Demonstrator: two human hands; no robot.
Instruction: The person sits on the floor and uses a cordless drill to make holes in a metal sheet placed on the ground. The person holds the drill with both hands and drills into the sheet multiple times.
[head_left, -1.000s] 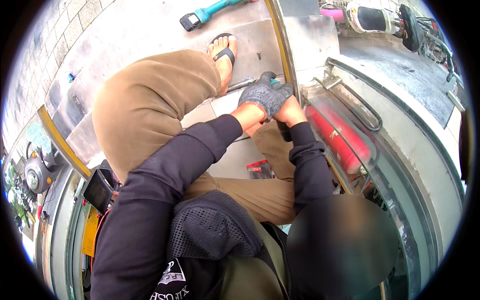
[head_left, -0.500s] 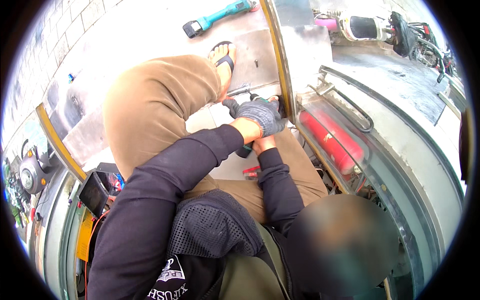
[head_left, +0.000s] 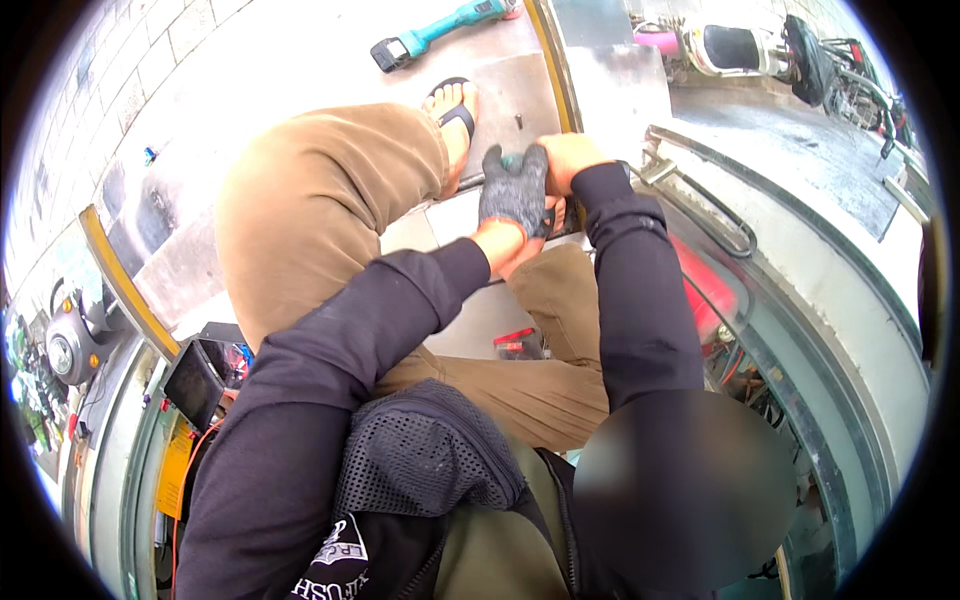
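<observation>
I have the gloved left hand (head_left: 515, 192) curled round a mostly hidden teal tool (head_left: 512, 160), can't tell what the bent right hand (head_left: 575, 161) holds, and a slack grip could drop the tool onto the nearby right foot (head_left: 558, 210)

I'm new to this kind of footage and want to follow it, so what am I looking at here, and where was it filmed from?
There is no machine: these are a person's own two hands, filmed by a wide fisheye camera on their head, looking down. That's why straight edges bend.

The left hand wears a grey glove; the right hand, beside it, shows bare skin. A bit of teal shows between the gloved fingers, but what either grip holds is mostly hidden.

On the pale surface ahead lie a teal power tool and a small dark screw-like piece, near a sandalled foot. A red-and-dark item sits lower, between the legs.
</observation>
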